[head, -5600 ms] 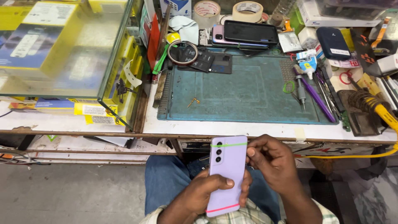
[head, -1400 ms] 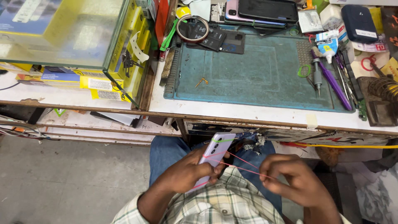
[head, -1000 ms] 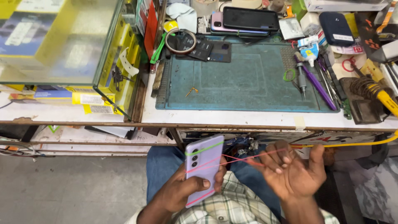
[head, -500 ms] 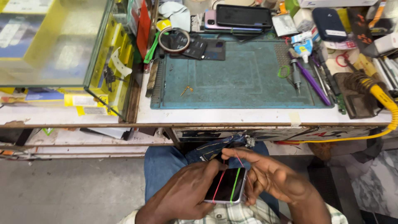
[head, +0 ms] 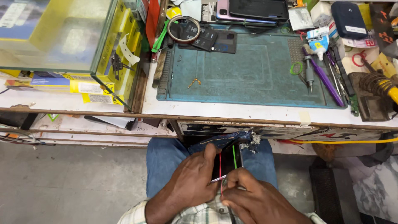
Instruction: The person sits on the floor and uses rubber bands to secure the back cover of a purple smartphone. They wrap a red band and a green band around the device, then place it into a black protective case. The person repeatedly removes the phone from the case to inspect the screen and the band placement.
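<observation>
The phone [head: 227, 159] lies between both hands, before the mat [head: 248, 70] on the bench [head: 248, 113].

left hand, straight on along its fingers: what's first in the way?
Left hand points up-right; its fingers already lie on the phone wrapped in rubber bands. Beyond, probably the bench's front edge, though depth is unclear.

A: What colours are the bands on the phone [head: 227, 159]?
B: One red [head: 220, 166], one green [head: 234, 155]; the screen is black.
A: And the mat [head: 248, 79]?
B: Teal, beside a purple tool [head: 327, 81].
</observation>
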